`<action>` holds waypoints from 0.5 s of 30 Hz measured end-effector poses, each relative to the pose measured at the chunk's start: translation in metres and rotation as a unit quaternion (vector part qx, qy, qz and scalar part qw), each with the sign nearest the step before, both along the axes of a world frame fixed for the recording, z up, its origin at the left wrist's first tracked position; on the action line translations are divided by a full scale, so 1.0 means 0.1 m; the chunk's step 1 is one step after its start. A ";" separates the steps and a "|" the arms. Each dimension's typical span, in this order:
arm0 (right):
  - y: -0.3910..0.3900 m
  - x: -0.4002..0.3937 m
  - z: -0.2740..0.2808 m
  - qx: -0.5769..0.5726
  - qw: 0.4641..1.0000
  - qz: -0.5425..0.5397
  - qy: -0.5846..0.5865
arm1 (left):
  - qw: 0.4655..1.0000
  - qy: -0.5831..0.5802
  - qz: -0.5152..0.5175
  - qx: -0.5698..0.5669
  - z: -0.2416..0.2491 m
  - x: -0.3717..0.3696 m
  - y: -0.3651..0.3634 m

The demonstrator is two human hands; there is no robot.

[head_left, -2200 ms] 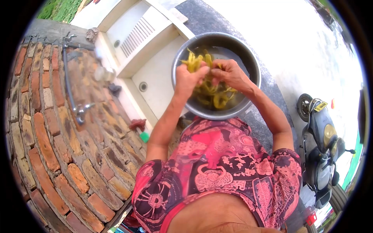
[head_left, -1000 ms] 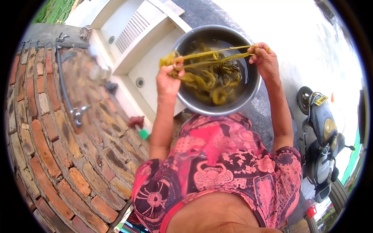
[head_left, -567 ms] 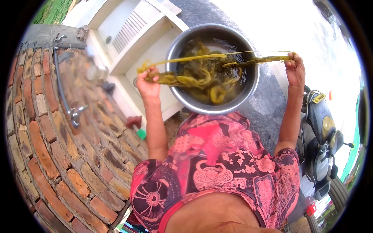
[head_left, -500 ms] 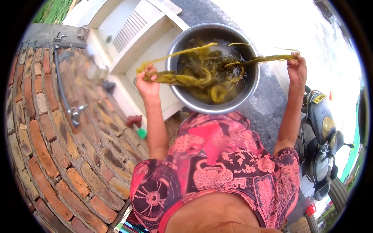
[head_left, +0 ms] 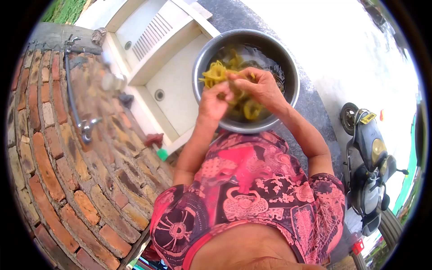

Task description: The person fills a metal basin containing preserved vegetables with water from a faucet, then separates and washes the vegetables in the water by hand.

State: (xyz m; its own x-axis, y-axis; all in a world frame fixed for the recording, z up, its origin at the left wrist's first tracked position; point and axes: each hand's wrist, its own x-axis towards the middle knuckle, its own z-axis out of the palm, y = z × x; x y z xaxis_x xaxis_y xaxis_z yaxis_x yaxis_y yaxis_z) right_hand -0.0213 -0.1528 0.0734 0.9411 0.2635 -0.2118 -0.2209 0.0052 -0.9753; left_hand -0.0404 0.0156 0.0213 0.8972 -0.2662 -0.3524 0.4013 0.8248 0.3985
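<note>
A round metal basin (head_left: 292,85) holds dark water and yellow-green strands (head_left: 253,109). Over its left half my two hands are close together. My left hand (head_left: 215,102) is closed on some of the strands, its fingers a little blurred. Beside it, my right hand (head_left: 258,86) pinches the same bunch from the right. A looped yellow clump (head_left: 216,73) sticks out above my left hand, near the basin's left rim. The part of the strands between the palms is hidden by my fingers.
A pale sink (head_left: 173,81) with a drain and ribbed washboard adjoins the basin on the left. Further left are a brick wall (head_left: 85,207) and a tap (head_left: 86,130). A scooter (head_left: 371,144) stands at the right. A green-tipped object (head_left: 162,154) lies by the sink's lower edge.
Both hands have come inward from wide apart, the right one moving far left, to meet over the basin. The strands stretched between them are now bunched up.
</note>
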 end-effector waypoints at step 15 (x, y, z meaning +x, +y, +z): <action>-0.18 -0.52 0.16 -0.222 0.962 0.091 -0.133 | 0.998 -0.037 0.017 -0.043 -0.01 0.11 0.15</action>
